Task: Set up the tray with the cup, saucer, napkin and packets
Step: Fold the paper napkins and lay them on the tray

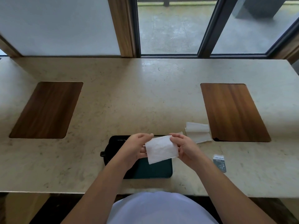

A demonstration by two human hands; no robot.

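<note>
- While both hands meet just below the centre of the frame, they hold a white paper napkin point(161, 149) between them, lifted above the tray.
- The left hand point(135, 147) grips the napkin's left edge, its fingers curled behind the paper and the thumb at the top corner.
- The right hand point(182, 147) pinches the napkin's right edge, thumb in front and fingers folded behind.
- The napkin looks folded to a rough rectangle, slightly creased, with its lower left corner hanging over the tray.
- The dark teal tray point(155, 169) lies flat on the beige stone counter point(129, 94), near the counter's front edge at lower centre; the arms and napkin cover much of it.
- On the tray's left part, a dark round shape with a small handle point(102, 154) sticking out to the left shows under the left wrist; whether it is the cup, the saucer or both cannot be told.
- A loose pile of white napkins point(198, 132) lies on the counter just right of the hands, beside the right wooden inlay point(233, 112).
- A small grey packet point(219, 163) with a white top lies flat on the counter at lower right, apart from the tray.
- A second wooden inlay point(47, 109) sits in the counter at the left of the frame.
- A window point(169, 26) runs along the top right.
</note>
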